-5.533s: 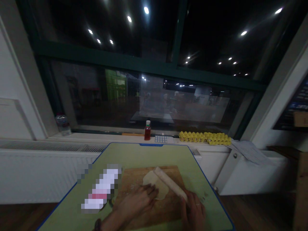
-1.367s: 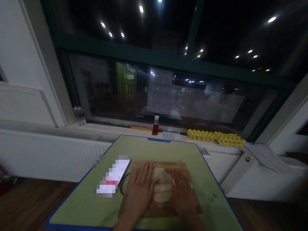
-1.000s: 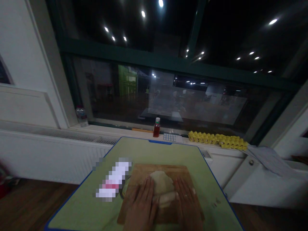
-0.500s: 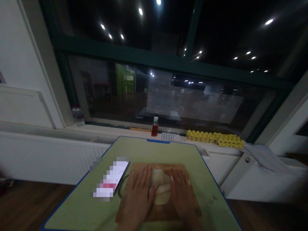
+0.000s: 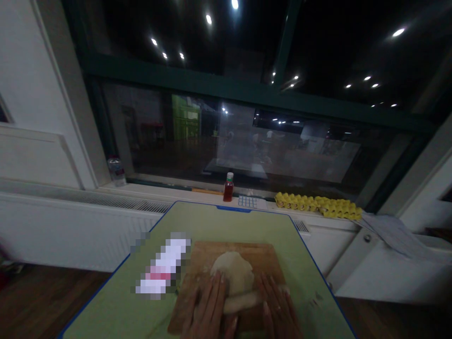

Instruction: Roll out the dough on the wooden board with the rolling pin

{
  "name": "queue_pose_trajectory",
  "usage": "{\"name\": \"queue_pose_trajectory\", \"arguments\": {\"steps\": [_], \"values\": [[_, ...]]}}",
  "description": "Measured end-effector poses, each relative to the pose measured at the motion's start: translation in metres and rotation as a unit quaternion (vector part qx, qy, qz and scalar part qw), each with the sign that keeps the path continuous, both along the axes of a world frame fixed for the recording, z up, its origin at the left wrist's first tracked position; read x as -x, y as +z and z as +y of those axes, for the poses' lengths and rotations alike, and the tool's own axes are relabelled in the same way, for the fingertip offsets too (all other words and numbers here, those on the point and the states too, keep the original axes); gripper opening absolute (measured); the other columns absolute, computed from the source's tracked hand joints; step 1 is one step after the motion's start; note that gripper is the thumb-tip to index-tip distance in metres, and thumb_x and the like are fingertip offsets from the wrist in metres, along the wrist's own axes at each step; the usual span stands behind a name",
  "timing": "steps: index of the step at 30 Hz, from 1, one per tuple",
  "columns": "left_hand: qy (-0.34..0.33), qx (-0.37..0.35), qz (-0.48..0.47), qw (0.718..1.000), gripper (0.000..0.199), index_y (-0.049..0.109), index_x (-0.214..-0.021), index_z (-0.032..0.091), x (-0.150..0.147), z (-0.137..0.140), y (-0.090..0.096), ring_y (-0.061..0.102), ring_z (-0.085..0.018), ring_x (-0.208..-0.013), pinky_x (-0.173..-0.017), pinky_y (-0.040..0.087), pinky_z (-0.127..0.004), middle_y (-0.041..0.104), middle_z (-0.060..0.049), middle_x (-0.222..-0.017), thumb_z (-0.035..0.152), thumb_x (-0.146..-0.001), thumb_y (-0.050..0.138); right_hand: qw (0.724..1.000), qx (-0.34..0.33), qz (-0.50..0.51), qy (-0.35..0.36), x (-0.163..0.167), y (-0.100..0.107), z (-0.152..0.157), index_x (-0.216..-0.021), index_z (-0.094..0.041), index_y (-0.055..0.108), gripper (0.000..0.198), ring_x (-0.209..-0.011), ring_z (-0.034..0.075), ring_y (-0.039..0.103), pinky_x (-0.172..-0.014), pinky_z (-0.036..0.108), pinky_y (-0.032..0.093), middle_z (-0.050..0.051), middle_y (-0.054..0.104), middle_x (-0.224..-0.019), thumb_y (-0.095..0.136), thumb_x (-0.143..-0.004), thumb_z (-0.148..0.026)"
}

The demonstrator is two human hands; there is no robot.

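Note:
A flat, pale sheet of dough [image 5: 232, 269] lies on a wooden board [image 5: 257, 248]. Across its near edge runs a light rolling pin [image 5: 243, 302]. My left hand [image 5: 208, 303] rests over the pin's left end, fingers stretched forward and the palm low on the board. Over the right end lies my right hand [image 5: 278, 303], its fingers also extended and slightly apart. Both hands press on the pin from above without wrapping round it. Parts of the pin are hidden beneath them.
The board sits on a green table [image 5: 212, 221] with a blue rim. A blurred-out phone [image 5: 164, 263] lies left of the board. On the windowsill stand a small red bottle [image 5: 228, 188], a yellow egg carton [image 5: 318, 205] and a clear plastic bottle [image 5: 116, 172].
Both hands and the rolling pin have moved toward me, from the middle of the dough to its near edge. More of the dough's far part now shows.

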State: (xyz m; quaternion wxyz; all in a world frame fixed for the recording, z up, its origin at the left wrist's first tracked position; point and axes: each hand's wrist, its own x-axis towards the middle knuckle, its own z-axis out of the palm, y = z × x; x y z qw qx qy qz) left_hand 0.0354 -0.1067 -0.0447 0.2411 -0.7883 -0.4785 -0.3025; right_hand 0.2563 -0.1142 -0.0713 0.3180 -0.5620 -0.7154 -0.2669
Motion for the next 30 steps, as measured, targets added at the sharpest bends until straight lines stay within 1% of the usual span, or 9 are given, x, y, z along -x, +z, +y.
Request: {"name": "queue_pose_trajectory", "arguments": {"steps": [2,5,7,10,15,19,23,27,30], "values": [[0.014,-0.004,-0.015,1.0,0.07,0.009,-0.156,0.02,-0.001,-0.005,-0.003,0.052,-0.025,-0.127,-0.112,0.029,-0.044,0.053,-0.008,-0.142,0.042,-0.096,0.037,1.0,-0.008,0.011,-0.023,0.001,-0.006,-0.006,-0.153,-0.033,0.02,0.055,-0.123,0.02,0.056,-0.109,0.043,0.034,0.0,0.06,-0.133,0.027,-0.099,-0.024],[-0.02,-0.004,0.008,1.0,0.071,0.014,-0.155,0.017,0.0,0.006,0.008,0.05,-0.024,-0.13,-0.114,0.027,-0.043,0.052,-0.008,-0.143,0.044,-0.095,0.041,1.0,0.015,0.007,-0.022,0.004,0.001,0.0,-0.153,-0.031,0.022,0.053,-0.125,0.02,0.054,-0.109,0.044,0.035,0.0,0.057,-0.137,0.026,-0.1,-0.025],[-0.027,-0.008,0.011,1.0,0.069,0.025,-0.152,0.015,0.0,0.021,0.022,0.05,-0.026,-0.129,-0.113,0.028,-0.044,0.053,-0.01,-0.142,0.046,-0.094,0.045,0.999,0.043,0.008,-0.009,0.007,0.013,0.013,-0.149,-0.027,0.033,0.049,-0.127,0.021,0.052,-0.108,0.044,0.038,0.002,0.055,-0.139,0.027,-0.101,-0.028],[0.004,0.04,0.011,0.999,0.058,0.043,-0.144,0.015,-0.002,0.049,0.039,0.047,-0.029,-0.131,-0.113,0.025,-0.053,0.051,-0.011,-0.144,0.046,-0.095,0.042,0.998,0.062,0.009,0.0,0.011,0.034,0.038,-0.136,-0.023,0.053,0.042,-0.125,0.022,0.054,-0.109,0.046,0.037,0.004,0.06,-0.134,0.031,-0.1,-0.029],[0.035,0.104,0.016,0.994,0.049,0.053,-0.137,0.016,-0.007,0.077,0.044,0.048,-0.03,-0.131,-0.11,0.029,-0.056,0.054,-0.013,-0.14,0.042,-0.097,0.038,0.996,0.08,-0.027,0.007,0.018,0.052,0.064,-0.122,-0.019,0.065,0.046,-0.126,0.025,0.052,-0.109,0.052,0.035,0.008,0.061,-0.132,0.027,-0.096,-0.012],[0.011,0.096,0.024,0.995,0.047,0.053,-0.136,0.017,-0.003,0.064,0.037,0.05,-0.028,-0.129,-0.108,0.034,-0.051,0.054,-0.011,-0.141,0.04,-0.098,0.038,0.998,0.044,-0.034,-0.005,0.014,0.045,0.051,-0.129,-0.02,0.06,0.04,-0.127,0.024,0.052,-0.107,0.048,0.039,0.006,0.059,-0.135,0.034,-0.099,-0.024],[-0.049,0.027,0.04,0.998,0.052,0.046,-0.142,0.016,0.007,0.03,0.023,0.053,-0.022,-0.127,-0.104,0.042,-0.038,0.055,-0.007,-0.141,0.043,-0.096,0.043,0.998,0.004,-0.066,0.02,-0.003,0.022,0.022,-0.141,-0.022,0.047,0.046,-0.124,0.023,0.054,-0.1,0.041,0.044,0.003,0.057,-0.137,0.04,-0.097,-0.028],[-0.082,0.007,0.056,0.995,0.064,0.027,-0.152,0.018,0.016,0.007,0.019,0.047,-0.018,-0.132,-0.107,0.038,-0.03,0.048,-0.004,-0.147,0.043,-0.096,0.046,0.992,-0.028,-0.116,0.047,-0.018,0.006,0.002,-0.148,-0.022,0.037,0.057,-0.113,0.024,0.063,-0.086,0.037,0.051,0.003,0.059,-0.134,0.046,-0.093,-0.038],[-0.096,0.027,0.064,0.993,0.066,0.021,-0.153,0.021,0.02,0.005,0.026,0.042,-0.016,-0.135,-0.111,0.032,-0.029,0.045,-0.001,-0.149,0.042,-0.096,0.047,0.99,-0.014,-0.121,0.068,-0.026,0.006,-0.001,-0.145,-0.026,0.042,0.057,-0.107,0.024,0.066,-0.082,0.037,0.053,0.001,0.062,-0.13,0.051,-0.091,-0.045]]}}
